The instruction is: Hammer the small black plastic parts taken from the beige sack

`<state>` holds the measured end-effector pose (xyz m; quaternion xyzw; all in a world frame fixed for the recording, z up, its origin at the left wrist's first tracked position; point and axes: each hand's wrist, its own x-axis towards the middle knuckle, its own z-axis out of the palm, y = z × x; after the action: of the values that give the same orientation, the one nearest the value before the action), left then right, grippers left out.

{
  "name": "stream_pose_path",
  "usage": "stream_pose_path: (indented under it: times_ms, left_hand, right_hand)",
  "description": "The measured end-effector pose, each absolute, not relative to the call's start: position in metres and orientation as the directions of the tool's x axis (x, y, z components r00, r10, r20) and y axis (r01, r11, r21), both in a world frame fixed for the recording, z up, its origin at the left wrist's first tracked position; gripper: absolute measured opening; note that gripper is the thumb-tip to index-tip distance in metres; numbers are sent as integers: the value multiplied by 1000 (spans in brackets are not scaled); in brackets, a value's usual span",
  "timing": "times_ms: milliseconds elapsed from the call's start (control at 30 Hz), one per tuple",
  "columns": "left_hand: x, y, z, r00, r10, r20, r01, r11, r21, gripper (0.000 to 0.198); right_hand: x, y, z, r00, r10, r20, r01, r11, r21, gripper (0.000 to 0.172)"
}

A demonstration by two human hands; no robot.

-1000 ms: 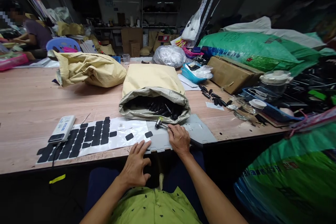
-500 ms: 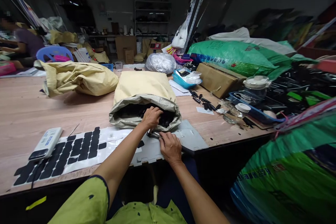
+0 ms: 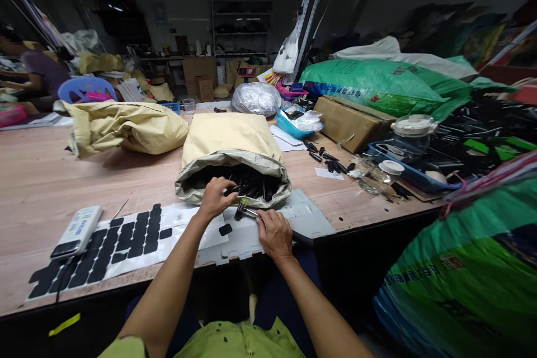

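At sack (image 3: 232, 133) | left fingers (image 3: 221, 182) beside black parts (image 3: 254, 183), grip unclear | right fingers (image 3: 268, 216) gripping hammer (image 3: 249, 212)

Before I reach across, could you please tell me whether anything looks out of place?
Possibly the slender black pieces scattered on the pale wood-grain table, right of the open cream-coloured sack: similar-looking black items are gathered inside it, so these seem strayed, though perhaps deliberately.

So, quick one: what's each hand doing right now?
Left hand: fingers bent, at the open sack; cannot tell if it holds anything.
Right hand: closed, holding a small hammer.
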<state>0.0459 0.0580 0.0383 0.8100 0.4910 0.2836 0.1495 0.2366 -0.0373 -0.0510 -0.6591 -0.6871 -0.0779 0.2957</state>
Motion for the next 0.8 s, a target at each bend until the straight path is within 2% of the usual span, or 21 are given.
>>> stream_pose_path:
  times_ms: [133, 400, 500, 667, 800]
  left_hand:
    - [2, 11, 9, 207, 934, 290, 736, -345, 583, 17]
    - [31, 0, -25, 304, 931, 200, 741, -364, 564, 26]
    - [32, 4, -24, 288, 936, 204, 698, -351, 624, 34]
    - [27, 3, -22, 259, 947, 191, 656, -317, 685, 15]
    - [29, 5, -23, 244, 952, 184, 670, -302, 678, 15]
  right_hand:
    - [236, -37, -50, 53, 864, 501, 956, 102, -277, 21]
    - [238, -37, -49, 72, 846, 528, 945, 112, -309, 24]
    - [238, -42, -43, 120, 824, 554, 905, 139, -403, 28]
    - [231, -60, -31, 179, 853, 490, 752, 202, -627, 34]
    - [224, -71, -32, 151, 901, 408, 695, 197, -692, 36]
